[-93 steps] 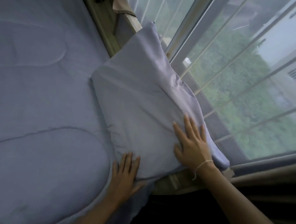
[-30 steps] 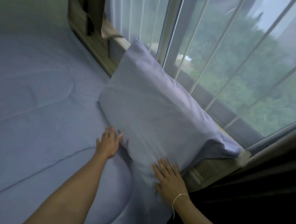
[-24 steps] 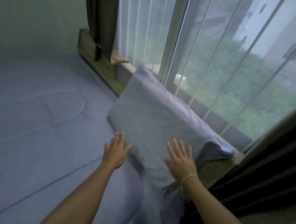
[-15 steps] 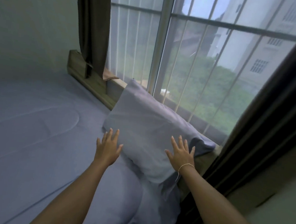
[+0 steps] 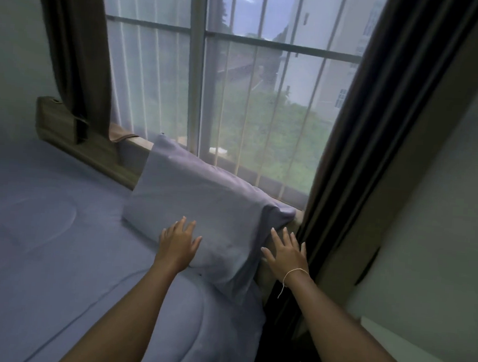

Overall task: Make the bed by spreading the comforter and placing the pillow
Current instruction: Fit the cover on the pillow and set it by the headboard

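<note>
A lavender pillow (image 5: 202, 203) leans against the wooden headboard (image 5: 93, 149) below the window, its lower edge on the bed. A matching lavender quilted comforter (image 5: 47, 235) lies spread flat over the mattress. My left hand (image 5: 178, 243) is open, fingers apart, over the pillow's lower left part; whether it touches the pillow is unclear. My right hand (image 5: 285, 253), a string bracelet at its wrist, is open just off the pillow's right edge, beside the dark curtain. Neither hand grips anything.
A barred window (image 5: 252, 97) rises behind the headboard. A brown curtain (image 5: 77, 53) hangs at the left, a dark one (image 5: 354, 172) at the right next to my right hand. A pale wall (image 5: 441, 223) and a white ledge (image 5: 423, 360) are at the right.
The view has tilted up toward the window. Both hands stay open. My left hand has moved right onto the pillow's lower part, and my right hand has slid off the pillow's right edge toward the curtain.
</note>
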{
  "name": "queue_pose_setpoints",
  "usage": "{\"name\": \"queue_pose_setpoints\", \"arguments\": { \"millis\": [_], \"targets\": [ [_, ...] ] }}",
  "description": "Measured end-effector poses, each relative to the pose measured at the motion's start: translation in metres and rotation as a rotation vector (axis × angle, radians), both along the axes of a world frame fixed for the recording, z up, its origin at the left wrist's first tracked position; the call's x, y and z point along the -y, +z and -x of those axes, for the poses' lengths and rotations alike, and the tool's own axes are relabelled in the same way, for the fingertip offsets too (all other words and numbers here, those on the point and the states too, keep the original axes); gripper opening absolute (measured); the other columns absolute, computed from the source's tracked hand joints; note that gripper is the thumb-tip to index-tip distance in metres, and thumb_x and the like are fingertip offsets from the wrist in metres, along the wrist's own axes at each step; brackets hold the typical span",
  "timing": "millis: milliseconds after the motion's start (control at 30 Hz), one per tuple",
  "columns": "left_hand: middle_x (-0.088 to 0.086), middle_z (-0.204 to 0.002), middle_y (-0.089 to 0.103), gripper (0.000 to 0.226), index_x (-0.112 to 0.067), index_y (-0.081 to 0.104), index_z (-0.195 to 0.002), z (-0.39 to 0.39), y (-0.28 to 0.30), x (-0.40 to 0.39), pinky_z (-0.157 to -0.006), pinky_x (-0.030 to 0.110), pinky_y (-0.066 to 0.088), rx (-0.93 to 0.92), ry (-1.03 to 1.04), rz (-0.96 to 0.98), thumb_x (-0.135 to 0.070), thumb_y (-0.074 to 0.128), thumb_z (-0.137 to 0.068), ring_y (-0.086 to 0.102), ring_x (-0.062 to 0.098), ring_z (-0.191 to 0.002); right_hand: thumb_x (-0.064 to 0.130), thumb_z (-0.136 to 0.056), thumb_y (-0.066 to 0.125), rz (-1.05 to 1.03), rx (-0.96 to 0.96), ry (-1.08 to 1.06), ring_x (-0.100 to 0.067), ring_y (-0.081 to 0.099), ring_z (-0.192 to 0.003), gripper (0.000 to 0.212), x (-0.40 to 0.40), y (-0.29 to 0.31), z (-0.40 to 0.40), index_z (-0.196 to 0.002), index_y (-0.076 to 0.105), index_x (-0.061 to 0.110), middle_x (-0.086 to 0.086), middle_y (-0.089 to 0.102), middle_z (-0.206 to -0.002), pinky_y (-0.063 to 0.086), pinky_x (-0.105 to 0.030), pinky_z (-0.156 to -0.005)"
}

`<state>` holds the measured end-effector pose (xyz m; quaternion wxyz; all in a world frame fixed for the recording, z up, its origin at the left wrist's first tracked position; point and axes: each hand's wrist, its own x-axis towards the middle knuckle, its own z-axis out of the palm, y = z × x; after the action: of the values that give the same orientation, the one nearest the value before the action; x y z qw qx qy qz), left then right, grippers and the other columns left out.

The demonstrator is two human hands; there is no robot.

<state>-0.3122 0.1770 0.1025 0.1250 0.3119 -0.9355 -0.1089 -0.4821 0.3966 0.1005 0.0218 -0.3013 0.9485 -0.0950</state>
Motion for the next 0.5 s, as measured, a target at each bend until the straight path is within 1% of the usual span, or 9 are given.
{"name": "queue_pose_setpoints", "arguments": {
  "millis": [100, 167, 233, 300, 400, 500],
  "targets": [
    [0.013, -0.15, 0.034, 0.053, -0.016, 0.038, -0.14, 0.021, 0.002, -0.022, -0.108, 0.046, 0.03, -0.011, -0.068, -0.018, -0.042, 0.044, -0.095, 0.036, 0.03, -0.134, 0.054, -0.094, 0.035, 0.015, 0.035, -0.027, -0.028, 0.011, -0.147, 0.065, -0.035, -0.001, 0.008, -0.15, 0.02, 0.025, -0.008, 0.011, -0.159, 0.013, -0.043, -0.119],
    [0.014, -0.147, 0.037, 0.05, -0.014, 0.041, -0.138, 0.037, 0.002, -0.041, -0.106, 0.045, 0.035, -0.039, -0.133, -0.053, -0.038, 0.046, -0.095, 0.04, 0.032, -0.131, 0.047, -0.095, 0.041, 0.042, 0.056, -0.063, -0.029, 0.021, -0.144, 0.06, -0.064, -0.003, 0.012, -0.147, 0.03, 0.019, -0.011, 0.019, -0.157, 0.017, -0.036, -0.118],
    [0.014, -0.145, 0.041, 0.047, -0.012, 0.042, -0.138, 0.052, 0.002, -0.062, -0.102, 0.044, 0.039, -0.081, -0.191, -0.08, -0.032, 0.047, -0.095, 0.043, 0.033, -0.128, 0.04, -0.096, 0.046, 0.039, 0.077, -0.101, -0.029, 0.031, -0.139, 0.054, -0.095, -0.003, 0.016, -0.143, 0.038, 0.014, -0.013, 0.029, -0.154, 0.021, -0.032, -0.114],
    [0.013, -0.141, 0.045, 0.046, -0.012, 0.043, -0.137, 0.066, 0.0, -0.088, -0.097, 0.043, 0.043, -0.109, -0.25, -0.105, -0.027, 0.048, -0.094, 0.047, 0.033, -0.123, 0.036, -0.095, 0.047, 0.028, 0.091, -0.154, -0.028, 0.036, -0.136, 0.051, -0.132, -0.004, 0.018, -0.141, 0.041, 0.013, -0.012, 0.036, -0.15, 0.026, -0.033, -0.112],
    [0.011, -0.136, 0.048, 0.045, -0.011, 0.044, -0.136, 0.084, -0.01, -0.131, -0.089, 0.043, 0.047, -0.1, -0.331, -0.159, -0.026, 0.049, -0.093, 0.052, 0.034, -0.115, 0.041, -0.094, 0.047, 0.049, 0.084, -0.258, -0.03, 0.043, -0.128, 0.05, -0.189, -0.013, 0.019, -0.138, 0.043, 0.018, -0.008, 0.044, -0.144, 0.038, -0.039, -0.106],
    [0.011, -0.137, 0.045, 0.047, -0.012, 0.042, -0.136, 0.101, -0.029, -0.181, -0.086, 0.044, 0.049, -0.027, -0.397, -0.168, -0.026, 0.049, -0.092, 0.053, 0.036, -0.112, 0.039, -0.094, 0.046, 0.035, 0.114, -0.326, -0.032, 0.043, -0.126, 0.047, -0.255, -0.031, 0.016, -0.137, 0.043, 0.02, -0.008, 0.044, -0.142, 0.04, -0.042, -0.103]
  ]
}}
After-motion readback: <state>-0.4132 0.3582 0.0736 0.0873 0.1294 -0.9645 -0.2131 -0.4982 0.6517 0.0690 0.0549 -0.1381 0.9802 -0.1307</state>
